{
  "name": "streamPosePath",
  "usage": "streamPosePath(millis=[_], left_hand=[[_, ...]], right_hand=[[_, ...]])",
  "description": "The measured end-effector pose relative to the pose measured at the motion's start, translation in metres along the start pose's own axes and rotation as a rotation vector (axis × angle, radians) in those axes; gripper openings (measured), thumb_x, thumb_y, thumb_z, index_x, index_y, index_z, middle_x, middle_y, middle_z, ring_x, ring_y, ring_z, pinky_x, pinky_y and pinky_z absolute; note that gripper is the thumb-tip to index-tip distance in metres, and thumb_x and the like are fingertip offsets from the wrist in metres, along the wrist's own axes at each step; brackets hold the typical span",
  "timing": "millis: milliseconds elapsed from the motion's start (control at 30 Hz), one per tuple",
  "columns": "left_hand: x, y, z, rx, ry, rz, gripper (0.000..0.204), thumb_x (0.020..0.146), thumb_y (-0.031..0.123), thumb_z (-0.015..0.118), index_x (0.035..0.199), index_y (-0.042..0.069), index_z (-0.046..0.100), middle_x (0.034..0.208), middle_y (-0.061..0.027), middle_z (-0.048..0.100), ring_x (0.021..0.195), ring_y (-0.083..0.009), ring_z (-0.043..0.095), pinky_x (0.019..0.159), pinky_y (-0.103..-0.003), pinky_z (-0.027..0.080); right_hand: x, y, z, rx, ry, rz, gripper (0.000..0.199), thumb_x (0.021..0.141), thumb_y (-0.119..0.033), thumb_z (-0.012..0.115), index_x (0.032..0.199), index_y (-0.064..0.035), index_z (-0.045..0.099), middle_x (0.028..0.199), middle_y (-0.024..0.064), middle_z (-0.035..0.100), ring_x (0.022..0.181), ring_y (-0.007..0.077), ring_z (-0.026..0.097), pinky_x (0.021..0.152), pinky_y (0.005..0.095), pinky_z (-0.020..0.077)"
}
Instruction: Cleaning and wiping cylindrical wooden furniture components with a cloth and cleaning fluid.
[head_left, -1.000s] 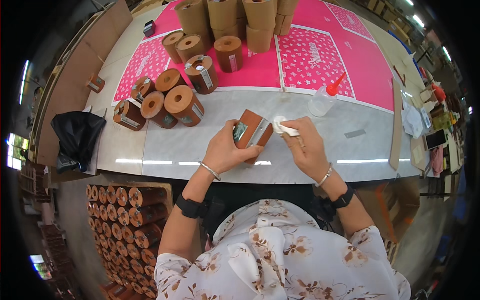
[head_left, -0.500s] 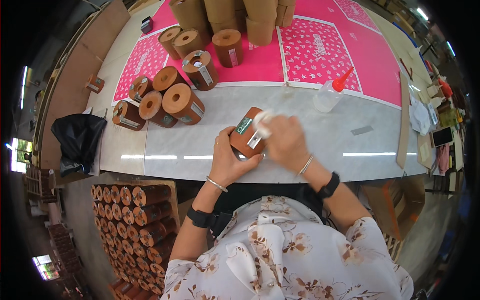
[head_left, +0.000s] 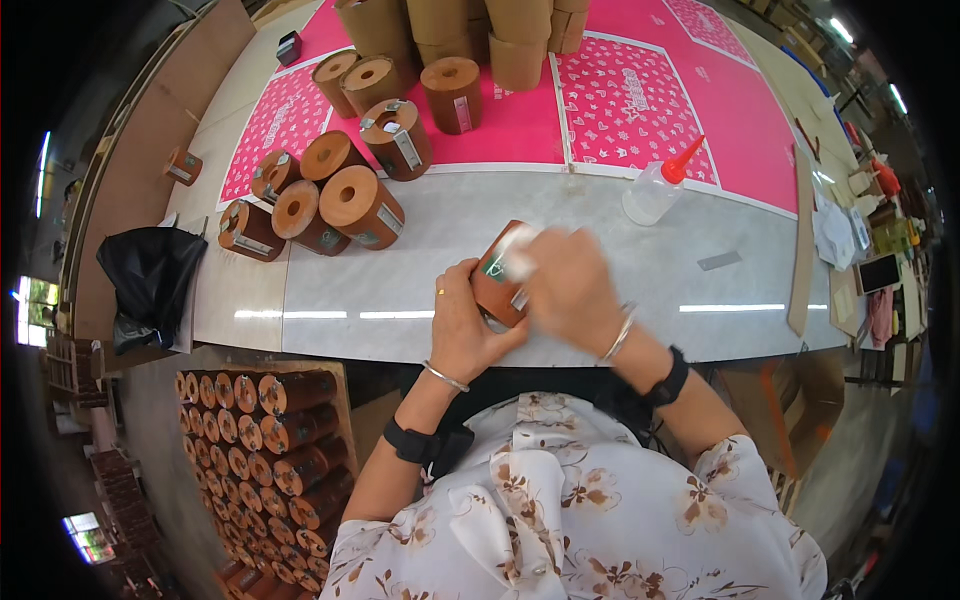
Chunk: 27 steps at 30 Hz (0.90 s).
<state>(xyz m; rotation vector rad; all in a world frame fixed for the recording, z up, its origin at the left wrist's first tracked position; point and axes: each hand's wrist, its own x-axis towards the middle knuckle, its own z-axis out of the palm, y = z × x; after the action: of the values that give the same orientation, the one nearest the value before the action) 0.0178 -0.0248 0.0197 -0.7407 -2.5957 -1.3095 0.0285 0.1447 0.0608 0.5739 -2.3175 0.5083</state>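
Tilted above the grey tabletop is a reddish-brown wooden cylinder with a green label and a metal piece on its side. My left hand is wrapped round its lower left part. A white cloth is bunched in my right hand, pressed against the cylinder's upper side; the hand is smeared by motion. To the left stand several similar cylinders, among them one with a central hole facing up. A clear squeeze bottle with a red nozzle stands beyond my right hand.
Pink patterned sheets cover the far table, with tall brown cardboard tubes on them. A black bag hangs at the left edge. Stacked cylinders stand below left, and an open cardboard box is below right.
The cylinder has turned in my left hand, so its metal piece is now mostly covered. My right hand has shifted with the cloth over the label.
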Motion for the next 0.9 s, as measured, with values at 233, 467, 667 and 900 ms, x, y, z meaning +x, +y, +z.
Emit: streamPosePath(millis=[233,467,667,900], left_hand=[[-0.010,-0.003,0.003,0.047,0.083,-0.035,0.090,0.057,0.035,0.085,0.126,-0.003,0.041,0.114,-0.0187,0.051,0.102,-0.0360,0.049,0.094,-0.044,0.035],[-0.002,-0.009,-0.001,0.254,0.097,0.186,0.086,0.059,0.030,0.084,0.127,-0.003,0.042,0.111,-0.0173,0.052,0.104,-0.0342,0.047,0.092,-0.045,0.034],[-0.011,-0.011,-0.001,0.088,0.072,0.122,0.090,0.059,0.034,0.084,0.129,-0.002,0.039,0.113,-0.0178,0.050,0.104,-0.0343,0.046,0.093,-0.045,0.033],[-0.027,-0.036,0.011,0.169,0.078,0.089,0.093,0.060,0.040,0.084,0.129,-0.003,0.039,0.114,-0.0185,0.050,0.106,-0.0339,0.045,0.093,-0.045,0.033]], right_hand=[[-0.002,0.010,0.009,-0.069,0.011,0.092,0.021,0.071,-0.018,0.060,0.090,-0.0078,0.061,0.078,0.0088,0.055,0.073,0.0262,0.055,0.064,0.0397,0.0398],[-0.013,-0.013,0.012,-0.103,-0.013,-0.030,0.017,0.073,-0.015,0.061,0.087,-0.0068,0.059,0.078,0.0092,0.054,0.073,0.0262,0.054,0.065,0.0385,0.0396],[-0.005,0.006,0.001,-0.120,-0.047,0.140,0.018,0.073,-0.009,0.063,0.089,-0.0062,0.057,0.078,0.0081,0.051,0.073,0.0248,0.052,0.065,0.0380,0.0370],[-0.012,-0.032,0.014,-0.005,-0.012,-0.067,0.018,0.072,-0.015,0.063,0.087,-0.0063,0.058,0.076,0.0079,0.050,0.071,0.0246,0.052,0.063,0.0387,0.0369]])
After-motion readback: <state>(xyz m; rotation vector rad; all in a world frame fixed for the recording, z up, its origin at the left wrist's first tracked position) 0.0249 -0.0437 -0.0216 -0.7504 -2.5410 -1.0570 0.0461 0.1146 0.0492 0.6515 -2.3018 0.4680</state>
